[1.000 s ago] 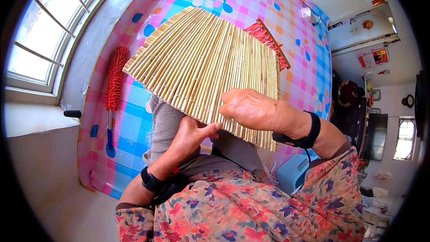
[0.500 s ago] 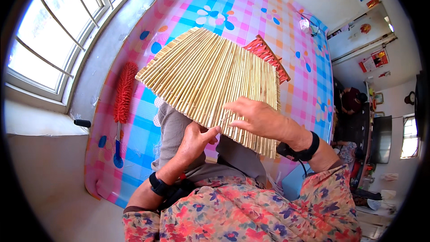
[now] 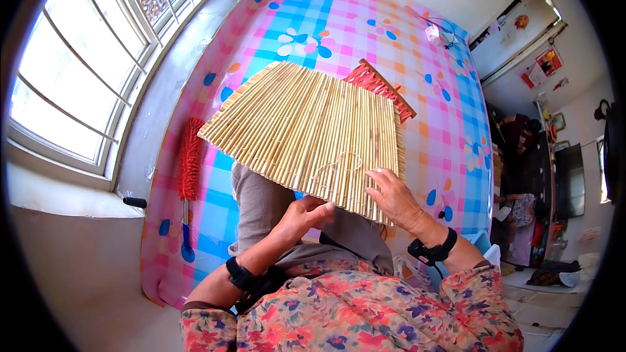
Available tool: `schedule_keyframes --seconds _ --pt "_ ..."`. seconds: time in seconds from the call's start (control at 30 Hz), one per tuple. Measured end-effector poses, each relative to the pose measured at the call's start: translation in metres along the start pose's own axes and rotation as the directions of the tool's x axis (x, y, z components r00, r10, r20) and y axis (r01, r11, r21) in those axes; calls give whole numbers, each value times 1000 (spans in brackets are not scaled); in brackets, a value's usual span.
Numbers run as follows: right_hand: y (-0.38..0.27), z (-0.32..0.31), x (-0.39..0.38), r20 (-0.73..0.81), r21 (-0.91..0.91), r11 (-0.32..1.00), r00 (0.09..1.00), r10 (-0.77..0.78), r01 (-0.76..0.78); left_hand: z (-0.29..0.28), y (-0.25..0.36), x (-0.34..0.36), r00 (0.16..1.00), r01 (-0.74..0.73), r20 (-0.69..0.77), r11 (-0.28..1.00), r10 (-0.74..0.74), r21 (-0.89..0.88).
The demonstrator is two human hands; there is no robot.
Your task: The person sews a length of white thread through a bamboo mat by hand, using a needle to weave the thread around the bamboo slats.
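Note:
A fan-shaped mat of pale, thin plant stalks (image 3: 297,117) lies tilted over my lap, its stalks side by side. My left hand (image 3: 303,220) grips its near edge, thumb on top and fingers underneath, partly hidden. Over the right part of the mat, my right hand (image 3: 399,203) rests with fingers stretched and a little apart, fingertips at the stalks. Whether a needle or thread end is between them is too small to see. A loose loop of thin pale thread (image 3: 357,158) lies on the stalks just left of those fingers.
Behind the mat lies a wooden-edged piece with red lacing (image 3: 378,85). A red fluffy duster (image 3: 190,160) with a blue handle lies at left on the checkered bed cover (image 3: 261,26). Barred windows (image 3: 85,72) line the left side. Two people (image 3: 520,132) are far right.
My right hand has moved right and down, toward the mat's near right edge. The thread loop now shows plainly on the stalks. My left hand keeps its hold; the view has shifted slightly.

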State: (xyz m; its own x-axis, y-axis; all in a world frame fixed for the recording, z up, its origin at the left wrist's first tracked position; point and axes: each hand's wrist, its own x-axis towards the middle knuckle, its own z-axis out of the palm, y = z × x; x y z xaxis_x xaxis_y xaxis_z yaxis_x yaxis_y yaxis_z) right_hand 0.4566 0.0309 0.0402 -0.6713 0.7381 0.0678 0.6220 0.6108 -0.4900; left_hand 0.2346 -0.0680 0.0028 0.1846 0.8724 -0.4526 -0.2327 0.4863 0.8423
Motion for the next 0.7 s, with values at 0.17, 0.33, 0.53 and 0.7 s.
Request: schedule_keyframes --seconds 0.17,0.33,0.53,0.7 --pt "9 10 -7 -37 37 998 998 -50 51 17 -6 20 960 -178 -258 948 109 -265" --pt "16 15 -10 -33 130 991 999 -19 23 23 0 25 924 -241 -363 916 117 -319" --pt "18 -26 20 -188 318 948 978 85 -21 12 53 12 897 -370 -309 921 318 -125" --pt "6 -88 74 -377 451 870 926 -16 198 19 116 -4 768 -505 -230 786 598 357"
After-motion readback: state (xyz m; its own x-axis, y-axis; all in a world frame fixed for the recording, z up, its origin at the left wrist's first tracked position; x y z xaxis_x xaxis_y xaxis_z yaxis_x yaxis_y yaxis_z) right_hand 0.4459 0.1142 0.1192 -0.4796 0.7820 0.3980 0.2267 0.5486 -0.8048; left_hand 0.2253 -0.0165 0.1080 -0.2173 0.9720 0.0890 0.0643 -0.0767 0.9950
